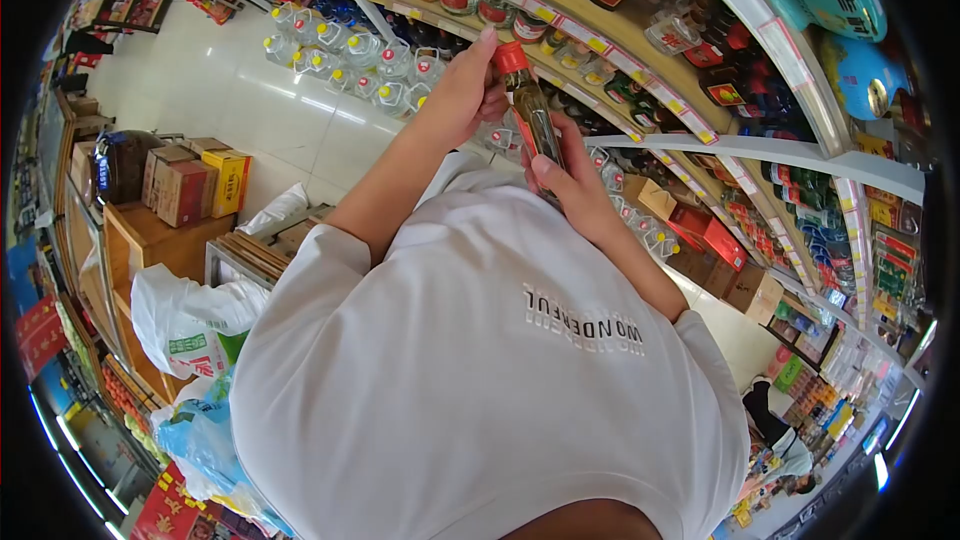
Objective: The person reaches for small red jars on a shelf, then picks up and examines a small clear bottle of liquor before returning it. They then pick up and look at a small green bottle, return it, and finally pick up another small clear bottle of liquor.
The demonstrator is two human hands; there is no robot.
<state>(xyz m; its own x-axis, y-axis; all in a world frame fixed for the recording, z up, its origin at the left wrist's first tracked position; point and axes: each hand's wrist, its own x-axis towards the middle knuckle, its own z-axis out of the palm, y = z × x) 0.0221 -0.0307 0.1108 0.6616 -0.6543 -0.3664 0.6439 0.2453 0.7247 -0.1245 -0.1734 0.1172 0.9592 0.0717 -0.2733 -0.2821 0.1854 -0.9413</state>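
A glass bottle (pixel 533 115) with its red cap (pixel 511 57) on is tilting between the person's hands, in front of the stocked shelves (pixel 620 62) and off them. The right hand (pixel 580 180) is gripping its lower body, thumb across the glass. The left hand (pixel 468 90) is curling beside the cap and neck; whether it is gripping them, I cannot tell. Beyond, clear jugs (pixel 362 45) are standing on the floor (pixel 220 70), while plastic bags (pixel 175 315) are lying to the left.
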